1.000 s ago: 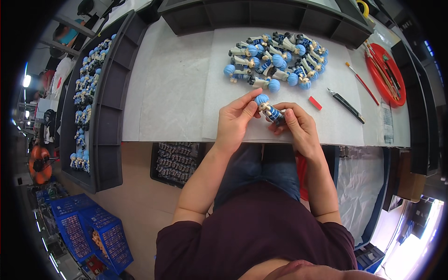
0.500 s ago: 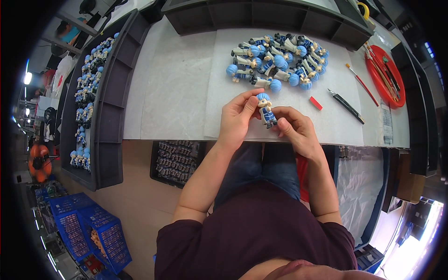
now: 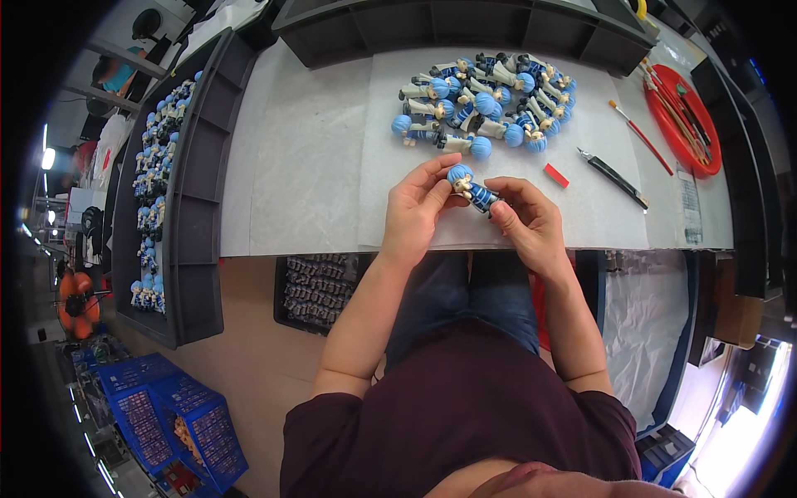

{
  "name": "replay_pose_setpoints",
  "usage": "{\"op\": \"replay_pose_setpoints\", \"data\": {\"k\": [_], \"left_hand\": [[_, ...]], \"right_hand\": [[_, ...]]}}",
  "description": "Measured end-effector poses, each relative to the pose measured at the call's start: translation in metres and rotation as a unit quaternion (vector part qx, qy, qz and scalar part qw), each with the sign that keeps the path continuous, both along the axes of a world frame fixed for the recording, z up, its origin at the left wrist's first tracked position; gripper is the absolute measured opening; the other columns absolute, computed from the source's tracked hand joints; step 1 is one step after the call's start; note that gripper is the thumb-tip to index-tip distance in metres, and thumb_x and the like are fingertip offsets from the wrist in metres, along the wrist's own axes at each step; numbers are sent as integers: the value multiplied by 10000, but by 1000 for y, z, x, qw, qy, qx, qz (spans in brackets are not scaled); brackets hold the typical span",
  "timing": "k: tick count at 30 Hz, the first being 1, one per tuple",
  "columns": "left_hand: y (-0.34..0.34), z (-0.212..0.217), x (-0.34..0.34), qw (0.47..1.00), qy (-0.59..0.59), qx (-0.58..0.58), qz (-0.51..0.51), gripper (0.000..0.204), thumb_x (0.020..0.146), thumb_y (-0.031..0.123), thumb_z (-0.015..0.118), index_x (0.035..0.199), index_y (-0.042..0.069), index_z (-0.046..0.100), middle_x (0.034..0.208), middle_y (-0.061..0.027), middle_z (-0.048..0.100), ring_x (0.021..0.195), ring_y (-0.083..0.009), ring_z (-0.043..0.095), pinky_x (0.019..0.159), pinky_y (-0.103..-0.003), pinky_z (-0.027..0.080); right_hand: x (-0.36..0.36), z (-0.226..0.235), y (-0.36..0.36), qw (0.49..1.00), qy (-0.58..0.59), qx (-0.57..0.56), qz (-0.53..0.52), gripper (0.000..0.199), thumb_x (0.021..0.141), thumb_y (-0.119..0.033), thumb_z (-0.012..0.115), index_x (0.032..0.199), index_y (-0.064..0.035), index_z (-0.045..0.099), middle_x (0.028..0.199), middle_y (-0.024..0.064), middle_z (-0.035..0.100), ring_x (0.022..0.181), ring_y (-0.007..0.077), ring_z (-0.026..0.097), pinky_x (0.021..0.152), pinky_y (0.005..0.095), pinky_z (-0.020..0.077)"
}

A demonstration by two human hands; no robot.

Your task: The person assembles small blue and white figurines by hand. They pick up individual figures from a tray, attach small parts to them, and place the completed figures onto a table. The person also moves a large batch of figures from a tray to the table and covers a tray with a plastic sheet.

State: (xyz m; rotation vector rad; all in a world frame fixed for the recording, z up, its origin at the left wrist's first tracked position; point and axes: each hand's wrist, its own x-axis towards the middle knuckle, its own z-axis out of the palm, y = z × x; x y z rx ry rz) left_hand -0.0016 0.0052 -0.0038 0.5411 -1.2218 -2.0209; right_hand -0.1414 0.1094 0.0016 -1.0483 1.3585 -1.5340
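Between my two hands a small blue-haired figurine point(image 3: 476, 193) with a blue and white outfit is held above the white sheet, tilted with its head to the upper left. My left hand point(image 3: 422, 203) pinches it near the head with thumb and fingers. My right hand point(image 3: 528, 222) grips its lower end by the feet, thumb in front. Just beyond, a pile of similar figurines point(image 3: 490, 104) lies on the sheet, most on their sides. A red block point(image 3: 556, 176) and a dark craft knife point(image 3: 613, 178) rest to the right of my hands.
A thin red-handled brush point(image 3: 642, 138) lies near a red oval tray point(image 3: 714, 162) of brushes. Dark crates border the table: one along the back point(image 3: 465, 29), another on the left point(image 3: 193, 232) holding rows of figurines. Below the table edge sits a bin of small parts point(image 3: 320, 286).
The figurine has turned from nearly upright to tilted, its feet swinging toward my right hand. Both hands still hold it. The whole view has shifted slightly.
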Motion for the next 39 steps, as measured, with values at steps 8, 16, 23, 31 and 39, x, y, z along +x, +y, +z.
{"op": "replay_pose_setpoints", "data": {"k": [8,16,23,31,39], "left_hand": [[0,-1,0,1000,-18,-16,-8,329,909,11,485,1235,-28,489,1034,-76,599,911,-130,587,812,-292,507],[1,-5,-2,997,-40,-65,-7,318,904,9,494,1218,-35,511,1056,-91,600,912,-130,576,793,-274,493],[3,-4,-3,997,-32,-72,9,343,913,2,464,1255,-19,483,1139,-123,580,958,-132,565,802,-257,466],[2,1,1,1000,-1,-30,0,259,892,4,502,1147,-13,547,1144,-154,570,969,-157,571,864,-295,471],[3,-3,0,999,15,-25,19,210,836,-20,597,1044,-24,569,1067,-128,601,939,-158,584,834,-288,502]], "right_hand": [[6,30,22,903,-79,-383,-179,431,836,-454,531,1049,-103,400,1042,126,431,793,199,447,589,370,526],[29,132,76,723,-102,-683,11,241,695,58,578,847,-8,404,897,51,408,826,122,495,631,217,576],[21,144,95,783,-163,-567,197,243,691,154,480,815,-44,415,846,29,386,760,132,509,654,278,584],[34,140,89,809,-111,-568,101,222,713,134,486,799,-51,400,836,15,361,750,117,457,595,280,582],[21,139,93,812,-145,-534,183,238,741,131,506,779,-67,381,863,-10,339,758,110,446,600,269,579]]}}
